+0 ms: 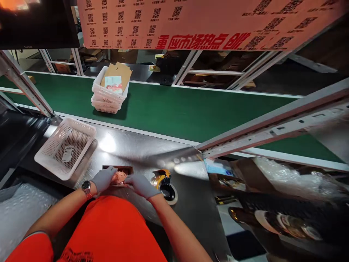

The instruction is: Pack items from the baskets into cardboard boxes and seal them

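Note:
Both hands wear grey gloves and meet at a small brown cardboard box [117,169] on the steel worktop, close to my body. My left hand [103,179] curls over the box's left side, with a watch on its wrist. My right hand [141,185] is closed on the right side, pressing a pinkish wrapped item [120,177] in the box. A yellow and black tape dispenser [163,182] lies just right of my right hand.
An empty white perforated basket [65,147] with a label inside sits at the left of the steel worktop [136,149]. A stack of white baskets [107,95] holding cardboard and a packet rides the green conveyor belt [177,109]. Bubble wrap [19,211] lies at lower left. Tape rolls [286,223] sit at lower right.

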{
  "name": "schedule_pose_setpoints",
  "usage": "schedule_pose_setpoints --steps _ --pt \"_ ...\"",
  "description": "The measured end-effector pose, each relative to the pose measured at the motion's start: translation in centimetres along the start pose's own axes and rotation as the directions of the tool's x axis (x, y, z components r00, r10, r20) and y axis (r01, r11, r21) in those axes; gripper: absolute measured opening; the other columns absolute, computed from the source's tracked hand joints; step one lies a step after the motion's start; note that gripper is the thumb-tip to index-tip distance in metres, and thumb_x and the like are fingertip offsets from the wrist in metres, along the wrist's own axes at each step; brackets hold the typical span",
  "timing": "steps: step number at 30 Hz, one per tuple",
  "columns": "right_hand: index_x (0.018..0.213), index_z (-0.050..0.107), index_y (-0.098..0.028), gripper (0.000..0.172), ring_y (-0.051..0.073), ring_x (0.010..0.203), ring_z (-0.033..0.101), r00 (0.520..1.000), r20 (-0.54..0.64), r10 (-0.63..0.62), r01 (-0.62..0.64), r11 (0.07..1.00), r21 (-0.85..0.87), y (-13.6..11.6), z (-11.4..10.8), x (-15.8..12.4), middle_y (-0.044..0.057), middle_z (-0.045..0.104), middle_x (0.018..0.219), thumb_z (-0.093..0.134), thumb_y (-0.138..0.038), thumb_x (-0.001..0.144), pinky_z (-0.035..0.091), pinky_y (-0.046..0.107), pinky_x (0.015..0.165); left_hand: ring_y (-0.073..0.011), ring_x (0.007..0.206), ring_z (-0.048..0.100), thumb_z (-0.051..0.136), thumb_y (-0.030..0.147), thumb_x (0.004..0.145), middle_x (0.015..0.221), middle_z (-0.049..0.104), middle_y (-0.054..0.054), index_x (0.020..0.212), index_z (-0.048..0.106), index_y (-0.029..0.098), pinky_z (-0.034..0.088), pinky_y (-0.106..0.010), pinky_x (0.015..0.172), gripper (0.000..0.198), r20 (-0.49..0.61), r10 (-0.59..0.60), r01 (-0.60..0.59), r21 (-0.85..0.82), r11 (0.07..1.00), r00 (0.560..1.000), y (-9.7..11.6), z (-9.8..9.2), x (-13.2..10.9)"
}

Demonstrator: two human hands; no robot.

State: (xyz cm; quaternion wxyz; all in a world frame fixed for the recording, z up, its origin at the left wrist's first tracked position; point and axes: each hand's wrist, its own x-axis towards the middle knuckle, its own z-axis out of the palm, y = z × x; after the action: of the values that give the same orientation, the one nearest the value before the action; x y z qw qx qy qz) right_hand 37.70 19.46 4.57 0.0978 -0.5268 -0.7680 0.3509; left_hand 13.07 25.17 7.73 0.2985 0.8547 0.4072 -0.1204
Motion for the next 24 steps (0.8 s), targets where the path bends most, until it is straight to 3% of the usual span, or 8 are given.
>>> schedule_pose_setpoints --steps 3,6,9,13,15,18,21,24 --pt "0.095 0.092 -0.026 0.022 0.029 0.094 0.080 0.995 0.102 -0.019 0.027 0.997 -0.076 0.4 -0.3 0.5 0.009 0.091 0.104 0.070 -0.025 0.098 0.052 0.032 0.086 -0.0303 0.127 0.079 0.056 0.021 0.110 0.155 0.068 -0.018 0.154 0.065 0.020 0.062 -0.038 0.107 0.045 -0.064 -0.083 0.087 0.054 0.995 0.994 0.7 -0.4 -0.8" --pt "0.105 0.093 -0.026 0.026 0.030 0.101 0.081 0.985 0.172 -0.010 0.036 0.988 -0.147 0.7 -0.4 0.7 0.009 0.092 0.111 0.067 -0.027 0.103 0.052 0.032 0.086 -0.0326 0.117 0.082 0.056 0.020 0.111 0.140 0.075 -0.018 0.138 0.077 0.017 0.064 -0.041 0.100 0.034 -0.022 -0.104 0.106 0.135 0.985 0.994 1.1 -0.5 -0.7" --pt "0.107 0.094 -0.027 0.024 0.029 0.100 0.081 0.988 0.156 -0.006 0.030 0.988 -0.150 0.8 -0.2 0.8 0.007 0.092 0.109 0.070 -0.026 0.101 0.052 0.031 0.083 -0.0370 0.119 0.082 0.054 0.022 0.112 0.131 0.080 -0.021 0.129 0.085 0.016 0.065 -0.043 0.099 0.035 0.102 -0.026 0.005 0.195 0.981 0.994 0.9 -0.1 -0.2" --pt "0.102 0.094 -0.029 0.021 0.028 0.098 0.082 0.992 0.126 -0.013 0.029 0.992 -0.126 0.8 -0.1 0.4 0.006 0.092 0.107 0.075 -0.021 0.099 0.055 0.031 0.084 -0.0396 0.118 0.083 0.051 0.030 0.114 0.128 0.085 -0.022 0.132 0.087 0.018 0.066 -0.045 0.096 0.042 0.208 0.068 -0.113 0.217 0.970 0.976 0.4 0.7 -0.1" --pt "0.099 0.093 -0.028 0.020 0.028 0.105 0.082 0.997 0.040 -0.067 0.071 0.993 -0.097 1.0 -0.1 -0.3 0.008 0.090 0.116 0.074 -0.020 0.099 0.059 0.034 0.091 -0.0395 0.116 0.083 0.050 0.038 0.115 0.129 0.085 -0.020 0.134 0.088 0.020 0.066 -0.045 0.094 0.045 0.227 0.115 -0.164 0.208 0.964 0.967 0.1 1.1 -0.4" --pt "0.102 0.092 -0.026 0.021 0.031 0.128 0.077 0.968 -0.225 -0.112 0.102 0.993 -0.055 1.7 0.5 -2.4 0.014 0.081 0.145 0.073 -0.017 0.098 0.061 0.044 0.108 -0.0366 0.109 0.083 0.057 0.038 0.112 0.131 0.082 -0.019 0.131 0.090 0.024 0.066 -0.043 0.089 0.041 0.240 0.167 -0.214 0.184 0.959 0.956 -0.3 1.8 -0.6" --pt "0.106 0.091 -0.024 0.020 0.036 0.147 0.068 0.909 -0.417 0.014 -0.009 1.000 0.014 2.7 2.0 -4.7 0.019 0.070 0.162 0.074 -0.018 0.096 0.060 0.055 0.117 -0.0354 0.097 0.082 0.065 0.029 0.104 0.118 0.082 -0.018 0.118 0.093 0.023 0.064 -0.042 0.082 0.032 0.253 0.169 -0.213 0.157 0.964 0.953 -0.7 2.4 -0.5" --pt "0.103 0.092 -0.024 0.014 0.040 0.148 0.067 0.884 -0.441 0.154 -0.098 0.984 0.148 3.4 4.0 -6.1 0.021 0.068 0.164 0.081 -0.026 0.094 0.060 0.059 0.117 -0.0355 0.092 0.080 0.064 0.029 0.104 0.110 0.083 -0.019 0.111 0.094 0.022 0.061 -0.044 0.080 0.032 0.267 0.187 -0.230 0.141 0.963 0.945 -0.9 2.3 -0.2"
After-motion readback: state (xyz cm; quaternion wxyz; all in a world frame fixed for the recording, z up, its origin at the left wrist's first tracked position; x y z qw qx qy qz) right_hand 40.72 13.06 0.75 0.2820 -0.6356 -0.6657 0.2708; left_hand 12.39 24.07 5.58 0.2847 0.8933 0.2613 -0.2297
